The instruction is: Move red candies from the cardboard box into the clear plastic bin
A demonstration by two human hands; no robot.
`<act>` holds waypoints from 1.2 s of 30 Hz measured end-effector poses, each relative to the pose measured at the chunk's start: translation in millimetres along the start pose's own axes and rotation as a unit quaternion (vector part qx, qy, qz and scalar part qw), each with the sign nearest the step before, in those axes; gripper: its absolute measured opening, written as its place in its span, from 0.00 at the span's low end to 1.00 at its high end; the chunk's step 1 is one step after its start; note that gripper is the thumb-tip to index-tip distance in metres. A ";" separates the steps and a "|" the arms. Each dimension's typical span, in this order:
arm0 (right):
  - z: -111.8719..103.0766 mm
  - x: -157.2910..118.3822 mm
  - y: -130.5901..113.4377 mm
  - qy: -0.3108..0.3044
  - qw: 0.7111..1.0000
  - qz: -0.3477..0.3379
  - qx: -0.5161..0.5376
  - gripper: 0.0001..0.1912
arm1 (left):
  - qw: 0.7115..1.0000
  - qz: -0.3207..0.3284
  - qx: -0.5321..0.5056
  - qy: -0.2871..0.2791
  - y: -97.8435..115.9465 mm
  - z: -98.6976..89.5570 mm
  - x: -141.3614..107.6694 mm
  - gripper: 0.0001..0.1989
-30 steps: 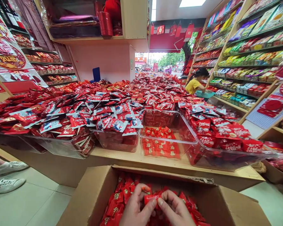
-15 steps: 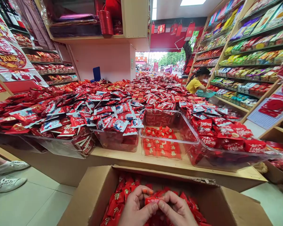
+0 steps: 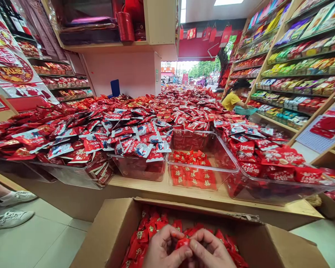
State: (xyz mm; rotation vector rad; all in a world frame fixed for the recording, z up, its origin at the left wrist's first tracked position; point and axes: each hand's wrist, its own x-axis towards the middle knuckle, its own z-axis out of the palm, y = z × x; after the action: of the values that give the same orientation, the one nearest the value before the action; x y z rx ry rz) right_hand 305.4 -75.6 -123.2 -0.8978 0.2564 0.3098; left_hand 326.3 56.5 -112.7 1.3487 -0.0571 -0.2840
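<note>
Between my two hands is a small red wrapped candy (image 3: 182,243), mostly covered by the fingers. My left hand (image 3: 165,248) pinches it from the left, thumb and fingers closed. From the other side my right hand (image 3: 211,250) grips it with thumb and forefinger. Both are held over an open cardboard box (image 3: 114,230), which is heaped with red packets bearing gold characters (image 3: 137,248). Beyond the box, on a wooden counter, a clear plastic bin (image 3: 226,163) holds similar red packets (image 3: 194,175) laid in rows on its bottom.
Clear bins (image 3: 72,175) overflowing with red and white snack packets (image 3: 145,130) spread across the counter (image 3: 156,189). A person in a yellow top (image 3: 231,101) is at the right, by tall stocked shelves (image 3: 298,70). Someone's white shoes (image 3: 12,219) stand on the floor at left.
My fingers have shifted slightly around the candy, and the left fingertips have come nearer the right hand. The view has moved a little; the bins and box stay as they were.
</note>
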 end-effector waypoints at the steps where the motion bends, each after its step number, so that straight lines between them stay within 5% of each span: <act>1: 0.4 -0.2 -1.0 0.001 1.000 -0.007 0.006 0.16 | 1.000 -0.004 -0.008 -0.014 0.6 -1.4 0.3 0.07; 8: -1.1 -9.4 -17.3 0.049 0.978 -0.169 -0.109 0.08 | 0.998 -0.024 -0.057 -0.026 20.0 2.1 -2.0 0.08; 12: -4.5 -13.2 -18.1 0.040 0.930 -0.253 -0.264 0.06 | 0.984 -0.099 -0.149 -0.019 21.0 8.1 -3.4 0.17; 16: -0.5 -17.7 -16.4 0.036 0.879 -0.280 -0.385 0.04 | 0.986 -0.092 -0.140 -0.013 15.8 7.5 -1.2 0.18; 22: 0.7 -15.2 -14.4 0.038 0.965 -0.152 -0.211 0.17 | 0.992 -0.072 -0.101 -0.011 16.1 6.4 -0.9 0.22; 25: -0.4 -11.0 -11.8 0.014 0.972 -0.115 -0.204 0.13 | 0.994 -0.069 -0.088 0.006 14.6 7.9 -2.0 0.22; 36: -2.4 -2.1 8.6 0.042 0.973 -0.155 -0.166 0.12 | 0.981 -0.095 -0.167 0.031 -1.0 6.7 0.7 0.21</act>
State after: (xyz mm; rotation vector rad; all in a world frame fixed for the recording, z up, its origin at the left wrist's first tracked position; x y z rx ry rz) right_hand 300.1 -72.8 -130.1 -1.2667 0.1398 0.0215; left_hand 325.5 49.8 -112.2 1.0282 0.1665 -0.3932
